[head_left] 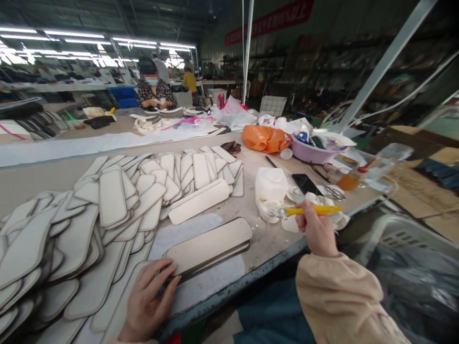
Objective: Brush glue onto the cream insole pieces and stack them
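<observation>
My right hand [317, 231] is closed around the yellow handle of a brush [322, 209]. The brush's bristle end dips into the cut opening of a white plastic jug [271, 184], where whitish paste shows. My left hand [152, 298] has its fingers and thumb curled against the left end of a long, round-cornered flat panel [211, 243], which tops a short stack near the table edge. Another small stack of pale panels [201, 200] lies just behind it. A large heap of similar dark-edged panels [111, 200] spreads over the left side.
A phone [304, 184], scissors [334, 192] and a bottle with amber liquid [349, 179] lie right of the jug. Behind are an orange bag [265, 138] and a purple basin [315, 152]. A plastic crate [398, 234] stands below right. A masked co-worker [156, 91] sits across.
</observation>
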Demonstrator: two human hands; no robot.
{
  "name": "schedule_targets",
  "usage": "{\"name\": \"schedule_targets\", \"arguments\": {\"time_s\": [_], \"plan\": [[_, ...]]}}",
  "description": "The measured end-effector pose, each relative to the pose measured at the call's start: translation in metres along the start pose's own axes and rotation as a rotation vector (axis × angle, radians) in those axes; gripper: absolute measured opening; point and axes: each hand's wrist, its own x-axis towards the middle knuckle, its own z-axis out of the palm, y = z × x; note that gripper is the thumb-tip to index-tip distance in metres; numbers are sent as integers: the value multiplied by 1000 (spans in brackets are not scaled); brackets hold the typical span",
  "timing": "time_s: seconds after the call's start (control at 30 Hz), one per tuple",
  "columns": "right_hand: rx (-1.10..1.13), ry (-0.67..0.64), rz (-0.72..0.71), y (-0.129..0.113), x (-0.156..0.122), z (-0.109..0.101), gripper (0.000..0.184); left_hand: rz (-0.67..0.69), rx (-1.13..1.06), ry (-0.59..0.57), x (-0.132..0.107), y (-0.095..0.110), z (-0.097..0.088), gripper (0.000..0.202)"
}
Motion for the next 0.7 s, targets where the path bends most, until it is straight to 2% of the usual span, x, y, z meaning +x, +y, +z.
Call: {"name": "schedule_targets", "arguments": {"time_s": [0.13, 0.4, 0.53, 0.6, 0.7], "plan": [[495, -97, 211, -15, 2, -5, 35, -2, -17, 38, 2, 1, 2, 26], [870, -187, 265, -16, -8, 1, 30, 138, -12, -7, -19, -33, 14, 24], [884, -148, 296, -27, -13, 8, 23, 85, -23, 17, -15, -27, 13, 22], [803, -106, 228, -37, -17, 14, 21, 80, -38, 47, -7, -18, 9, 20], [683, -78, 51, -49, -28, 23, 18, 64, -37, 85, 1, -10, 3, 19]]}}
